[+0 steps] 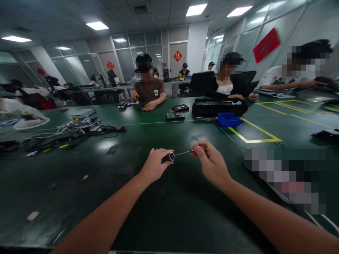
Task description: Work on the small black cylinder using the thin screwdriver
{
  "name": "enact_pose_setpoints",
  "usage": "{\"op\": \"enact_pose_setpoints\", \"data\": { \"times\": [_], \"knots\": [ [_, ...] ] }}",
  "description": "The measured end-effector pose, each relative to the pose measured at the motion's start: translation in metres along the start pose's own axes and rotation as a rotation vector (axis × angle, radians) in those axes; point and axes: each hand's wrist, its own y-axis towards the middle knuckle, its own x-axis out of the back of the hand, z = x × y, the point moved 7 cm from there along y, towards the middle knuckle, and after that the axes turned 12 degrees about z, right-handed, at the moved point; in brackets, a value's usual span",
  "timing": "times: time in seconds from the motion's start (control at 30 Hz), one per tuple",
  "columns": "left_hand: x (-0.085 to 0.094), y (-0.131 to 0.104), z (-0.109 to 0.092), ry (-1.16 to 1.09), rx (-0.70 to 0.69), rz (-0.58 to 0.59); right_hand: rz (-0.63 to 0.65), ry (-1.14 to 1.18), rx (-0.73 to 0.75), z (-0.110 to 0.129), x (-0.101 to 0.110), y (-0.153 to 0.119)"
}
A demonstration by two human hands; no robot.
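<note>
My left hand (pixel 155 164) is closed around a small dark cylindrical object (pixel 170 157) with a light ring at its end. To its right, my right hand (pixel 212 160) grips the handle of a screwdriver (pixel 182 152), whose thin metal shaft points left and reaches the cylinder's ringed end. Whether the tip goes inside or only touches it cannot be made out. Both hands are above the dark green table (pixel 159 218), near the middle of the view.
A blue bin (pixel 230 120) stands beyond my right hand, beside a long black tray (pixel 201 109). Hard drives (pixel 175 114) lie farther back. Cables (pixel 71 135) are tangled at the left. People sit across the table, and a blurred-out item (pixel 286 176) lies at the right.
</note>
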Motion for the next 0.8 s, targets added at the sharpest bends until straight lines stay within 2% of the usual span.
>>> {"op": "enact_pose_setpoints", "data": {
  "times": [0.23, 0.5, 0.6, 0.7, 0.8],
  "knots": [
    [0.000, 0.000, -0.002, -0.010, 0.002, 0.021, 0.017, -0.194, -0.010, 0.008, -0.001, 0.000],
    [0.006, -0.001, -0.003, -0.080, 0.012, -0.022, -0.008, -0.247, -0.020, 0.010, 0.002, 0.000],
    [0.009, 0.000, 0.005, -0.193, 0.025, -0.107, -0.026, -0.239, -0.021, 0.009, 0.004, 0.000],
    [0.011, 0.001, 0.018, -0.408, 0.051, -0.183, -0.034, -0.226, -0.016, 0.009, 0.005, -0.001],
    [0.010, 0.004, 0.026, -0.629, 0.059, -0.188, -0.042, -0.218, -0.005, 0.009, 0.006, -0.002]
  ]
}}
